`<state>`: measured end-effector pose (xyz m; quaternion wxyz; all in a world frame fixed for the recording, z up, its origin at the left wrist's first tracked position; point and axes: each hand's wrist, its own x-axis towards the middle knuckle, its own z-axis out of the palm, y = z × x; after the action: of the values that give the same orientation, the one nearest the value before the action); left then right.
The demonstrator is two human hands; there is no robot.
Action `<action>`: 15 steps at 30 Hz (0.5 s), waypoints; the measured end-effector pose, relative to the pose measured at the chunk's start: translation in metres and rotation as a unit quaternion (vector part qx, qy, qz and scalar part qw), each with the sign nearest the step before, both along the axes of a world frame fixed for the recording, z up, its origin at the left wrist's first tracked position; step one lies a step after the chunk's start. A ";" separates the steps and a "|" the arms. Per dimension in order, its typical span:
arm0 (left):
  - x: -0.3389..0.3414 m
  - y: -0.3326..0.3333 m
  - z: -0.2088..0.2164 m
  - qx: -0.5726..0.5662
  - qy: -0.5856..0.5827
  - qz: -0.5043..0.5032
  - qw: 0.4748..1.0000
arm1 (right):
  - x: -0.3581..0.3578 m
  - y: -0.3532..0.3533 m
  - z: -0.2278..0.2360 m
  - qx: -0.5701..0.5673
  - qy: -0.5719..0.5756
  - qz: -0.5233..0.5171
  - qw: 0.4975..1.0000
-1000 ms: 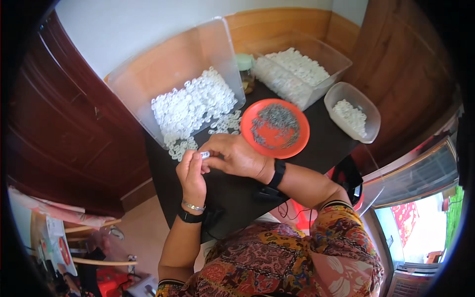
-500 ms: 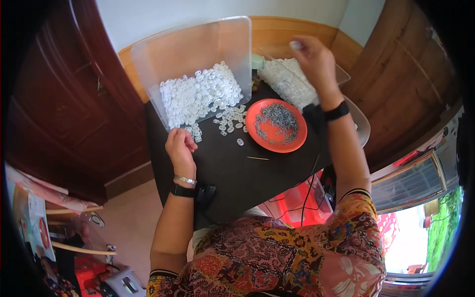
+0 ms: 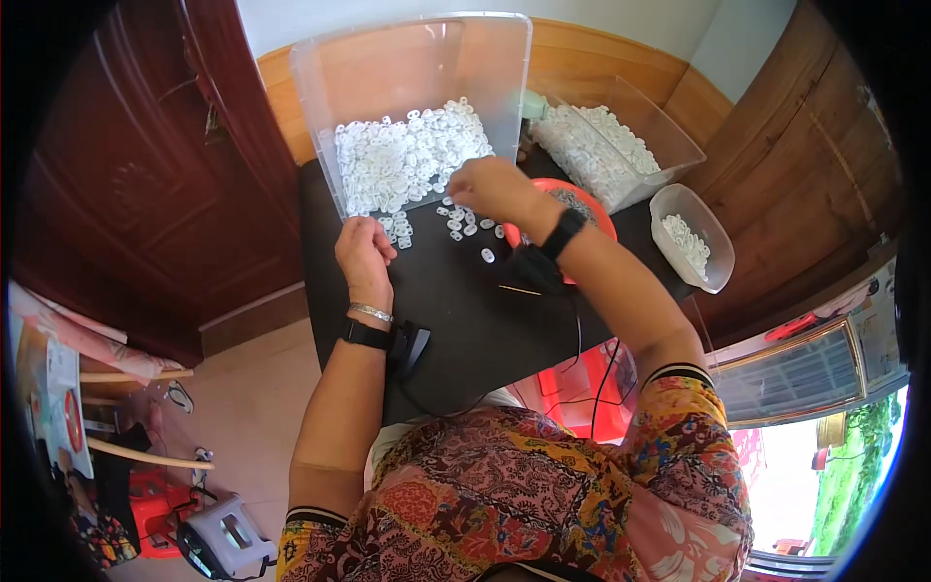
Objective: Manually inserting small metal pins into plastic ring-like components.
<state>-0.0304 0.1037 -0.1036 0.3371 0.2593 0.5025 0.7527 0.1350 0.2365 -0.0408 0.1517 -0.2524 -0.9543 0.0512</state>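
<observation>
My left hand (image 3: 363, 254) rests at the near left corner of a large clear bin (image 3: 407, 82), its fingers curled in; what they hold, if anything, is hidden. Beside it lie a few small white oval pieces with holes (image 3: 400, 231). My right hand (image 3: 497, 190) reaches across at the bin's open front, fingers bent together and pointing down at loose white pieces (image 3: 470, 219); I cannot make out anything in them. White oval pieces (image 3: 398, 160) are heaped inside the bin. My right wrist partly covers an orange-red plate (image 3: 608, 225) of small grey metal pieces (image 3: 577, 203).
A clear container (image 3: 669, 145) of white pieces stands at the back right, with a smaller tub (image 3: 713, 242) in front of it. One oval piece (image 3: 488, 255) and a thin yellowish stick (image 3: 521, 289) lie on the dark table (image 3: 465, 339). Dark cables (image 3: 606, 388) hang past a red basket.
My right hand has swung left and down from over the back-right container, where it held a small white piece, to the loose pieces by the bin. My left hand keeps its place by the bin.
</observation>
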 end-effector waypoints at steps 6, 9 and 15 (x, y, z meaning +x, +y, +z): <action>0.002 0.000 0.001 -0.001 -0.013 -0.004 1.000 | -0.034 -0.006 -0.027 0.025 -0.146 -0.090 0.985; 0.003 0.000 0.003 -0.007 -0.026 -0.009 1.000 | -0.039 -0.003 -0.036 0.064 -0.162 -0.097 0.980; 0.001 0.000 0.001 0.000 -0.012 -0.021 1.000 | -0.046 -0.004 -0.028 0.069 -0.173 -0.103 0.977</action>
<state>-0.0297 0.1037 -0.1025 0.3589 0.2614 0.4926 0.7485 0.0895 0.2329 -0.0693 0.0054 -0.3429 -0.9364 -0.0748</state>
